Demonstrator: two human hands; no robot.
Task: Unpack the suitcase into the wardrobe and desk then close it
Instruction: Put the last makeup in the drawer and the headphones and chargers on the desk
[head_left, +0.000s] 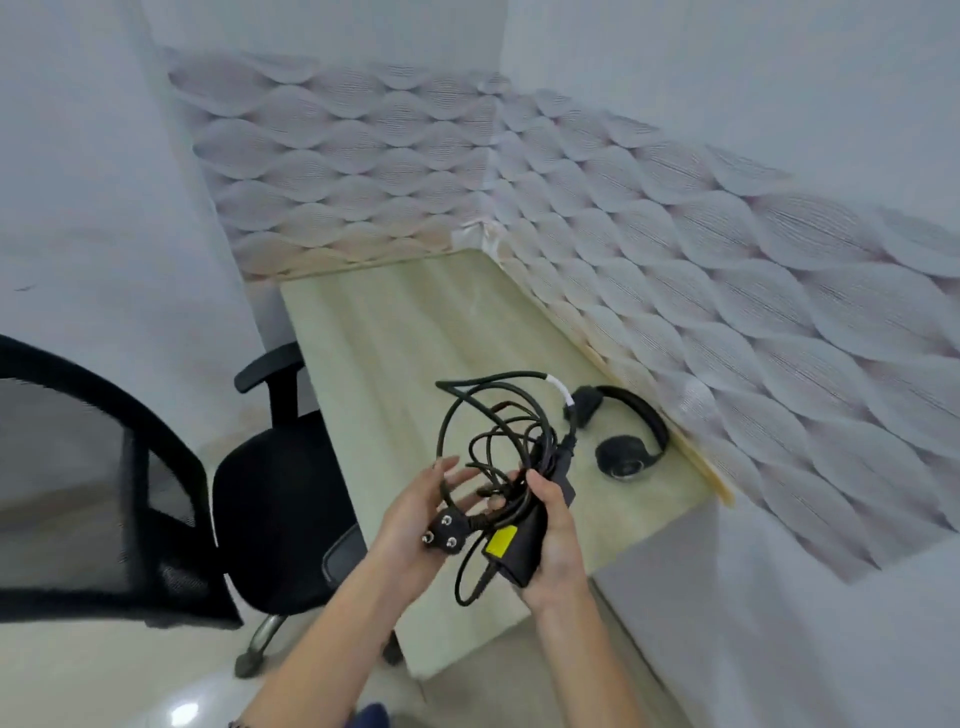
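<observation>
A black laptop charger (522, 548) with a yellow label and a tangled black cable (498, 421) hangs over the near end of the light wooden desk (395, 338). My right hand (553, 535) grips the charger brick, fingers curled round it. Under the cable lies my left hand (421, 519), palm up and fingers spread, with the three-pin plug (441, 535) resting on the palm. Black headphones (626, 436) lie on the desk by the right wall. Neither the suitcase nor the wardrobe is in view.
A black office chair (283, 499) stands at the desk's left side. A second mesh chair back (98, 478) fills the left foreground. Patterned wall panels (727, 291) border the desk at the back and right. Pale floor shows below.
</observation>
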